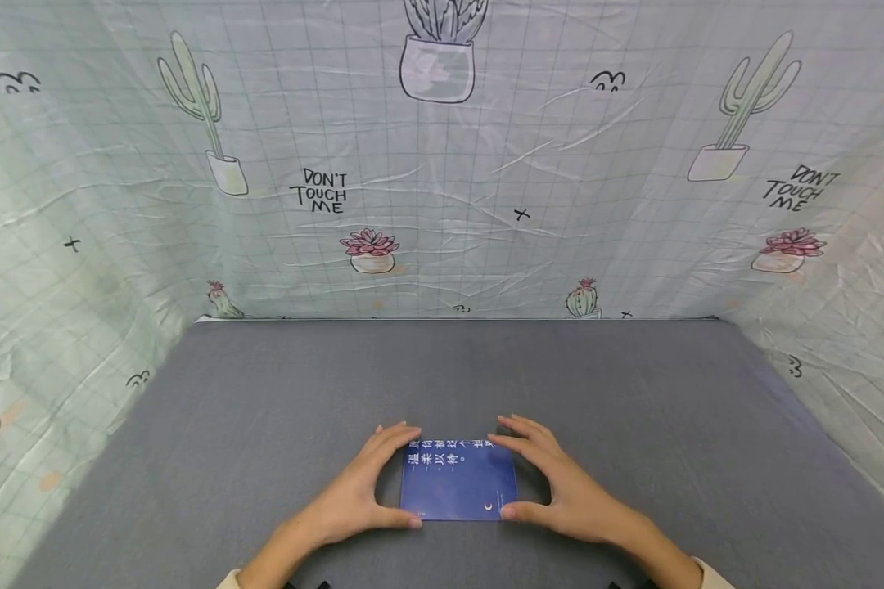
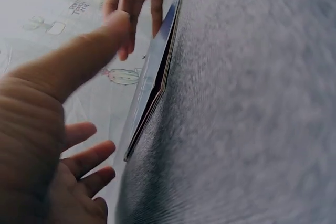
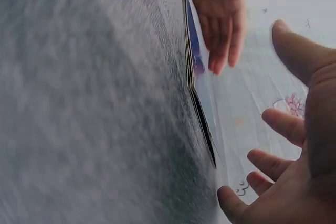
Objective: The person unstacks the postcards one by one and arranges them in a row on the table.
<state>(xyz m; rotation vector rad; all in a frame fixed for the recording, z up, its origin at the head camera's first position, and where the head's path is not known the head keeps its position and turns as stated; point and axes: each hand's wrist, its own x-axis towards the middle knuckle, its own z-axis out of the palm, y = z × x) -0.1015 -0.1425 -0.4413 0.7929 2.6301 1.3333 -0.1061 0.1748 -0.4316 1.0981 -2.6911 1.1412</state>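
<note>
A blue card (image 1: 458, 487) lies on a grey table (image 1: 442, 368), at the near side and roughly midway between left and right. White Chinese characters run along its far part, and a small yellow crescent moon sits near its near right corner. Seen edge-on from the wrists, the card shows thin layers with a dark gap between them, and its edge bends. A person's left hand (image 1: 355, 497) is at the card's left side and the right hand (image 1: 570, 493) at its right side, mirroring each other. Both hands are released: thumbs and fingers spread apart in wide curves, thumbs toward the near corners, fingers toward the far corners. In the wrist views, both thumbs stand off the card, with space between; whether any fingertip brushes the far edge, I cannot tell. Pale sleeves, the left one (image 1: 230, 580) and the right one (image 1: 710, 574), show at the near edge of the scene. Beyond the table and along both sides hangs a pale, creased cloth (image 1: 479, 155) with a grid, potted cacti, pink succulents and the words "DON'T TOUCH ME".
</note>
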